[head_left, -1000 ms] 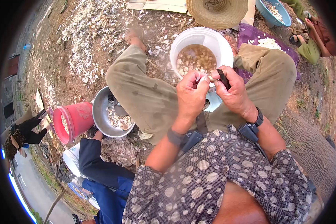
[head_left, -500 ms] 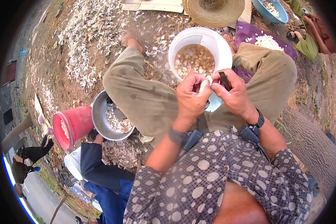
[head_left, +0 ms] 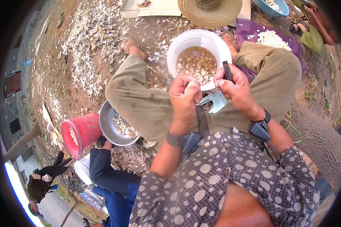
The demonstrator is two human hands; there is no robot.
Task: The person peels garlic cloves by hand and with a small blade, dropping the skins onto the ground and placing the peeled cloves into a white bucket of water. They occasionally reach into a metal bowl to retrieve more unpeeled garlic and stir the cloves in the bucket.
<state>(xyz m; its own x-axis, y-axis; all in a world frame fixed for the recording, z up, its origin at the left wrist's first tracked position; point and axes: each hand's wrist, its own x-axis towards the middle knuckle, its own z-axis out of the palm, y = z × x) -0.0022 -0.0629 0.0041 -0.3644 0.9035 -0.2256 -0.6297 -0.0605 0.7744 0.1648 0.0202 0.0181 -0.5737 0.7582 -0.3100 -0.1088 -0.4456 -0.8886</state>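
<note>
A white bucket [head_left: 174,53] stands between my feet, with brownish water and several pale cloves [head_left: 196,68] in it. Just below its rim, my left hand [head_left: 185,94] is pinched closed; what its fingertips hold is too small to name. To its right, a small distance apart, my right hand [head_left: 235,87] is closed round a dark knife-like tool [head_left: 227,71] that points up. A light blue object [head_left: 217,101] shows under and between the hands.
Peeled cloves [head_left: 272,40] lie on a purple cloth [head_left: 250,27]. A straw hat [head_left: 212,11] is beyond the bucket. At left are a metal basin [head_left: 107,122], a red bucket [head_left: 88,130] and a person in blue trousers [head_left: 113,170]. A tree trunk [head_left: 318,132] is right.
My hands have moved apart, the left one shifting left. The view has shifted slightly, and more of the knife-like tool shows above my right hand.
</note>
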